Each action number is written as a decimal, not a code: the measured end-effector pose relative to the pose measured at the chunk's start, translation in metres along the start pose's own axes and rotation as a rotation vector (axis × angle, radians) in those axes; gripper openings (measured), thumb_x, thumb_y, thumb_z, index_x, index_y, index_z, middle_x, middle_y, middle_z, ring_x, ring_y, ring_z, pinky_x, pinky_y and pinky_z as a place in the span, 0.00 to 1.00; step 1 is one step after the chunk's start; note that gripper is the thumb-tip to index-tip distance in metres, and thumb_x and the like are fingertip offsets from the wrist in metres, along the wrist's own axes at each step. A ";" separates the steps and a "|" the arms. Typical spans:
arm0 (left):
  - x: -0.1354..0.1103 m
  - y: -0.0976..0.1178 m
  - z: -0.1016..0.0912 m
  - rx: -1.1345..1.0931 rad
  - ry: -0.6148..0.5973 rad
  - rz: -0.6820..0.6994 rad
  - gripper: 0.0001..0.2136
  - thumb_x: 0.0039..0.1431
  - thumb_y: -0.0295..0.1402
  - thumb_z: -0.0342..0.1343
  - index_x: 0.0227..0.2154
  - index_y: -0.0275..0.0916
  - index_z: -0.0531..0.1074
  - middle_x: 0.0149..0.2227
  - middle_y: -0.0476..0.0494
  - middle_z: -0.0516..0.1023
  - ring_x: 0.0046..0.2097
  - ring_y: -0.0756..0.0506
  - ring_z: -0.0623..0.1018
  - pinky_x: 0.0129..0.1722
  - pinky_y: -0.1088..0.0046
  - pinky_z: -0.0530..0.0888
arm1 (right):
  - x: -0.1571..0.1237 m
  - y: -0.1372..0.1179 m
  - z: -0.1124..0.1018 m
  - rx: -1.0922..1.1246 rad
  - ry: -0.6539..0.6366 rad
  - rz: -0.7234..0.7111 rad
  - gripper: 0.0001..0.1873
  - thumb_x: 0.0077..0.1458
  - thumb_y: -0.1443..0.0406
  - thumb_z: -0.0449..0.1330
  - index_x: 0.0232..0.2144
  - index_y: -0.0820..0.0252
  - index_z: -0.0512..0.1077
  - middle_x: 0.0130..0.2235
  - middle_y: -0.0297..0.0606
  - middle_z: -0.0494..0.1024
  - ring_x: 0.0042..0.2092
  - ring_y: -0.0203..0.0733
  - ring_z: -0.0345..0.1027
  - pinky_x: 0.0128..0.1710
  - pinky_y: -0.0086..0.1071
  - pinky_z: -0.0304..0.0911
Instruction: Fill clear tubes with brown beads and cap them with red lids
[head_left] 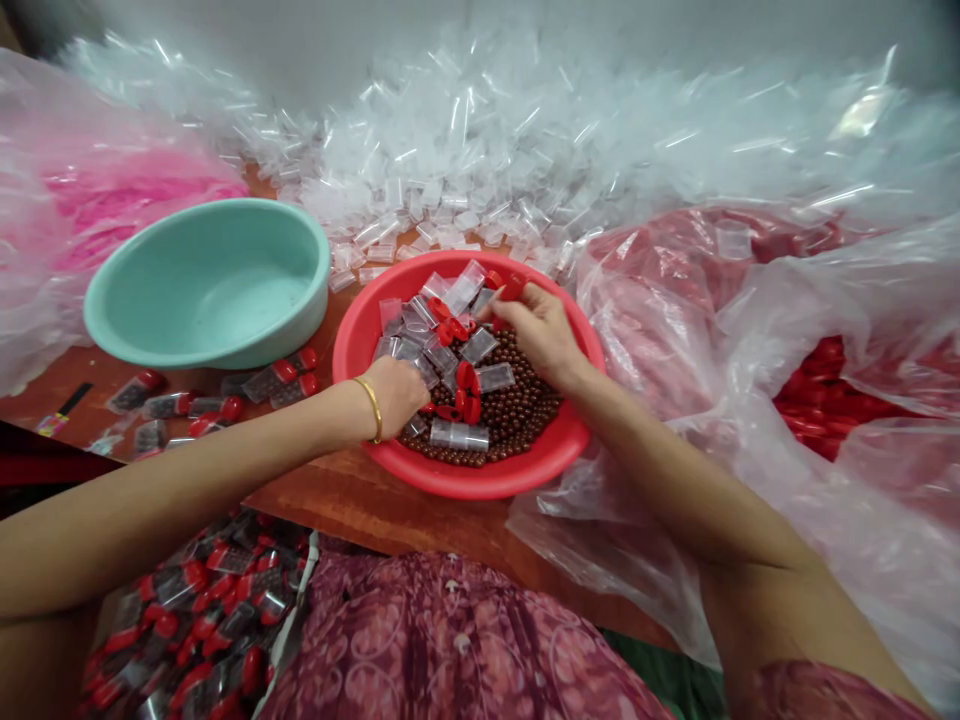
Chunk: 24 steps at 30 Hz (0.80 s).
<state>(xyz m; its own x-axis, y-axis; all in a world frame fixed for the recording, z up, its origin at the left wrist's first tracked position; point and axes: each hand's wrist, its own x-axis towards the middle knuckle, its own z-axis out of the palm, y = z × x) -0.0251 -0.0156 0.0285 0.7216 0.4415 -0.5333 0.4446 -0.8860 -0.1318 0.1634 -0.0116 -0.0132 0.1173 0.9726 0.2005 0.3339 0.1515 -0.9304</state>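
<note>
Red basin (480,483) of brown beads (525,405) beneath fingers (517,313)

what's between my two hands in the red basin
Between the left hand and right hand, the head view shows clear containers and red caps, with brown balls among them.

Mid-frame, the left hand (401,397) is folded over, hiding whatever it may hold. Right of center, it is unclear whether the right hand (544,335) grips the red cap (513,288) touching it. Across the top, the heap of clear tubes (480,130) blurs into streaks. The clear bag (817,530) runs past the right edge; at lower left, the bottom edge cuts off the filled tubes (206,620).
</note>
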 end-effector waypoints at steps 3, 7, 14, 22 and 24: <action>0.008 0.011 -0.011 -0.066 0.171 0.056 0.10 0.57 0.26 0.48 0.38 0.35 0.74 0.36 0.36 0.79 0.40 0.40 0.78 0.36 0.68 0.72 | 0.007 0.005 -0.015 0.284 0.141 0.175 0.05 0.46 0.62 0.52 0.23 0.57 0.64 0.21 0.29 0.69 0.24 0.34 0.63 0.28 0.30 0.62; 0.045 0.027 -0.014 -0.119 0.337 0.064 0.12 0.60 0.31 0.47 0.43 0.34 0.71 0.39 0.33 0.77 0.42 0.39 0.77 0.37 0.67 0.72 | 0.012 0.011 -0.023 0.432 0.191 0.297 0.05 0.43 0.62 0.53 0.25 0.57 0.64 0.18 0.26 0.65 0.19 0.31 0.59 0.20 0.27 0.56; 0.087 0.028 -0.011 -0.164 0.231 -0.010 0.15 0.62 0.29 0.43 0.47 0.33 0.70 0.39 0.31 0.77 0.42 0.39 0.78 0.35 0.67 0.71 | 0.010 0.012 -0.023 0.390 0.105 0.242 0.07 0.45 0.60 0.54 0.27 0.56 0.64 0.20 0.26 0.66 0.20 0.32 0.60 0.20 0.27 0.55; 0.084 0.003 -0.014 0.104 0.351 0.351 0.11 0.59 0.25 0.47 0.37 0.38 0.74 0.41 0.34 0.77 0.44 0.40 0.76 0.40 0.64 0.68 | 0.012 0.010 -0.022 0.462 0.098 0.273 0.04 0.45 0.63 0.53 0.27 0.57 0.65 0.19 0.27 0.67 0.20 0.33 0.60 0.20 0.28 0.54; 0.088 -0.005 -0.012 0.157 0.330 0.510 0.08 0.56 0.25 0.51 0.31 0.40 0.75 0.39 0.36 0.77 0.44 0.41 0.75 0.43 0.64 0.67 | 0.012 0.009 -0.022 0.464 0.094 0.272 0.04 0.46 0.64 0.52 0.26 0.57 0.65 0.19 0.27 0.67 0.20 0.33 0.59 0.20 0.28 0.54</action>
<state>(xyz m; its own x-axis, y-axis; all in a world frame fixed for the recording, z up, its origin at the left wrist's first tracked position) 0.0425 0.0294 -0.0077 0.9594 -0.0443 -0.2786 -0.0642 -0.9960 -0.0627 0.1882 -0.0027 -0.0130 0.2319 0.9709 -0.0597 -0.1652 -0.0211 -0.9860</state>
